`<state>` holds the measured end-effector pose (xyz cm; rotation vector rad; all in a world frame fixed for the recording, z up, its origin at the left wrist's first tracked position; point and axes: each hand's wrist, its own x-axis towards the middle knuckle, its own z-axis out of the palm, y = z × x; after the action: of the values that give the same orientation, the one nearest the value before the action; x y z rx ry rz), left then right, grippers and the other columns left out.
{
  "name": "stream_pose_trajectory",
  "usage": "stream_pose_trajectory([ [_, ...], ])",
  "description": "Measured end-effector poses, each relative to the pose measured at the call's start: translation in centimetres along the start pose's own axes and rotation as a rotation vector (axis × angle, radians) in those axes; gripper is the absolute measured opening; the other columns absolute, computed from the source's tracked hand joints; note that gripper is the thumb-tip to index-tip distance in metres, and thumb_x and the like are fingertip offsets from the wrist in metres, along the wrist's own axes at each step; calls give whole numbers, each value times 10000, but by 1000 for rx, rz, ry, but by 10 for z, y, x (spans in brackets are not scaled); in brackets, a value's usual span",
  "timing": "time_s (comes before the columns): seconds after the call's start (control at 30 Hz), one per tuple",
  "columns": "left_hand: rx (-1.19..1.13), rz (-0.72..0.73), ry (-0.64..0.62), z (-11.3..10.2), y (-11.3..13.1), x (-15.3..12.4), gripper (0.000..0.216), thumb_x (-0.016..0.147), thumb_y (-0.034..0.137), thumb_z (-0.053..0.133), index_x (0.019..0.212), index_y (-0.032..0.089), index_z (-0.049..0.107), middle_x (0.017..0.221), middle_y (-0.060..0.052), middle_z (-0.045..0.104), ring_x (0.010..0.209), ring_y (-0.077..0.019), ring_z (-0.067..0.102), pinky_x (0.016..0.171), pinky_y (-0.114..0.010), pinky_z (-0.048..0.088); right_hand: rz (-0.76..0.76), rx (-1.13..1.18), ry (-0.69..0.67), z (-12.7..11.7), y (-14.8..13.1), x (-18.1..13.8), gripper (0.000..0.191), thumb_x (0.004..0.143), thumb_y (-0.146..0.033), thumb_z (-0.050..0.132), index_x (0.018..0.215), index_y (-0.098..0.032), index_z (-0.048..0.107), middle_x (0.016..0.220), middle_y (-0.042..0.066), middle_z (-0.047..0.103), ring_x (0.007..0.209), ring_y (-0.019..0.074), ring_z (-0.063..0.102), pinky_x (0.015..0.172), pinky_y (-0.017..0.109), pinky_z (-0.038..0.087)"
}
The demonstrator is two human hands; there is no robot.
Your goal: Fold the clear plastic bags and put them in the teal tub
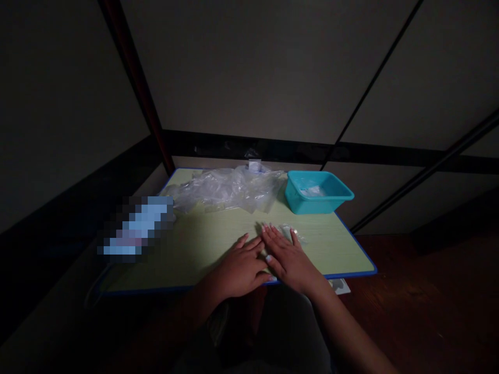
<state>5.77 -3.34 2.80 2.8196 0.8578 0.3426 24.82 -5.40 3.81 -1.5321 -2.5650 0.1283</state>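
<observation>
Near the front edge of the small table (187, 259), my left hand (244, 265) rests with its fingers stretched out and nothing visible in it. My right hand (286, 254) lies beside it, fingers extended, and its fingertips meet those of the left. A small clear plastic packet (289, 231) lies just beyond the right hand's fingers, partly covered by them; what it contains is too dim to tell. Behind it stands a turquoise plastic basin (316, 205) with a whitish packet (312, 190) inside.
Crumpled clear plastic bags (222, 187) spread along the table's back edge. At the left, a bright pixelated object (140, 228) stands at the table edge. Wall panels (249, 78) rise close behind. A flat card-like item (340, 286) shows below the front edge, right of my arm.
</observation>
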Motion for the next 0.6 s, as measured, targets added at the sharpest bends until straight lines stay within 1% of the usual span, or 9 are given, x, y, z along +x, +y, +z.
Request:
stream_pose_trajectory([
  [0.07,-4,6,-11,0,-1,0,395,889,512,450,1209,307,558,1483,-52,314,1398,-234,184,1116,-495,127,70,-20,-22,3,6,0,596,948,-408,271,1475,-255,39,1523,58,167,1396,214,152,1094,555,73],
  [0.17,-15,2,-32,-1,-3,0,465,896,530,421,1324,350,439,1498,-57,274,1403,-235,166,1105,-513,129,187,-71,-30,5,22,-4,578,945,-413,271,1471,-273,76,1521,57,165,1395,222,152,1080,571,111],
  [0.23,-23,-1,-39,-1,-3,0,485,904,535,398,1363,380,371,1510,-49,243,1404,-237,161,1102,-519,126,240,-94,-31,4,32,-8,568,946,-411,269,1470,-280,91,1521,54,161,1395,218,152,1078,566,127],
  [0.33,-31,-7,-43,-2,-2,1,473,911,531,383,1364,397,361,1511,-51,235,1404,-237,157,1097,-526,124,299,-105,-43,2,42,-13,548,952,-405,251,1467,-285,105,1523,39,159,1397,213,141,1074,577,131],
  [0.4,-40,-9,-41,-2,-2,1,469,911,536,377,1360,399,367,1507,-59,247,1404,-236,157,1095,-530,127,324,-109,-46,1,44,-13,545,953,-406,247,1466,-282,111,1523,39,161,1398,225,132,1067,602,114],
  [0.5,-50,-8,-26,-1,-2,0,471,907,537,390,1354,393,379,1504,-60,258,1403,-235,164,1097,-523,138,304,-117,7,1,36,-10,561,950,-406,259,1469,-274,94,1526,50,136,1401,242,104,1058,633,43],
  [0.6,-37,-1,0,1,-2,-1,415,901,499,437,1288,356,479,1484,-51,313,1399,-229,179,1107,-508,141,165,-70,25,1,22,-1,570,953,-417,248,1470,-272,57,1526,40,137,1404,214,92,1079,599,18],
])
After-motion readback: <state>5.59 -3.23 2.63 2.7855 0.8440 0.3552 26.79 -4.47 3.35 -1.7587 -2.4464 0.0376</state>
